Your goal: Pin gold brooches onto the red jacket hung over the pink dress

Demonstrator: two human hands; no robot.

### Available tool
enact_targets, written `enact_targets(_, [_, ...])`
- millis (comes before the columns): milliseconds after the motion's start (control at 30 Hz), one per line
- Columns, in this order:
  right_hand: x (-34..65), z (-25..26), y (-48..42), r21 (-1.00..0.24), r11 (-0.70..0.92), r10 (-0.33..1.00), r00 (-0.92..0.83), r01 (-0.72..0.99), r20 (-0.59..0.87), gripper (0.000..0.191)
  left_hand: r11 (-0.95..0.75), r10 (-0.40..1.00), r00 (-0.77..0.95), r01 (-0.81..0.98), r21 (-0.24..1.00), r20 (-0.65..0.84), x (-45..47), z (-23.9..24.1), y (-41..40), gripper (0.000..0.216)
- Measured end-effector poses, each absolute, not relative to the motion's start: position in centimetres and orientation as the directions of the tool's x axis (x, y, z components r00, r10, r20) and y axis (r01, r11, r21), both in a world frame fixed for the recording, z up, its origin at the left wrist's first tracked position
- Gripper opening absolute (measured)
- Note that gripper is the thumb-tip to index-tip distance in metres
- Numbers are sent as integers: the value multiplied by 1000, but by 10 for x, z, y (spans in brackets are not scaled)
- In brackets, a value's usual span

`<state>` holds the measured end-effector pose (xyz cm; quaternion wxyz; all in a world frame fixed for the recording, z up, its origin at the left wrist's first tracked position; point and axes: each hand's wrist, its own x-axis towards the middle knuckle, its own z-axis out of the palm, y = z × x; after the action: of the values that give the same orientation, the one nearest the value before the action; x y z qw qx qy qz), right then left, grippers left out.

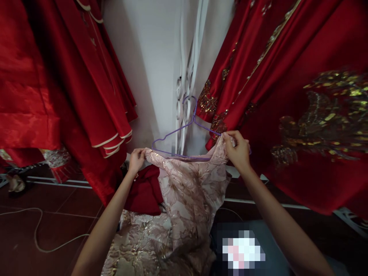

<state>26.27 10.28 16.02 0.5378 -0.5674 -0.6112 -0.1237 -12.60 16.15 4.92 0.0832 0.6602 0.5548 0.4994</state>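
Several red garments (94,99) beside pink dress (188,188)

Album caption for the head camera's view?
Left hand and right hand hold a pink dress, a purple hanger at its neckline.

1. The left hand (136,161) pinches one shoulder of a pale pink, gold-patterned brocade dress (186,188); the right hand (239,150) pinches the other.
2. A thin purple hanger (194,117) shows at its neckline, hook upward.
3. Red cream-piped garments (86,84) hang at left, red gold-embroidered garments (273,92) at right.
4. A pale cable (46,251) crosses the dark reddish tiled floor (66,214).
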Motion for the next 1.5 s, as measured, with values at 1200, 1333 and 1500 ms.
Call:
enact_targets(1200, [262, 151, 105, -557, 416, 657, 186, 719, 731, 28, -320, 896, 431, 795, 516, -109, -184, 56, 132, 29])
enact_targets(1333, [261, 155, 97, -557, 413, 708, 131, 720, 694, 29, -367, 918, 380, 695, 618, 118, -181, 93, 148, 34])
enact_targets(1500, [260, 164, 85, -532, 402, 728, 92, 746, 679, 30, -388, 866, 115, 768, 509, 487, -122, 160, 166, 29])
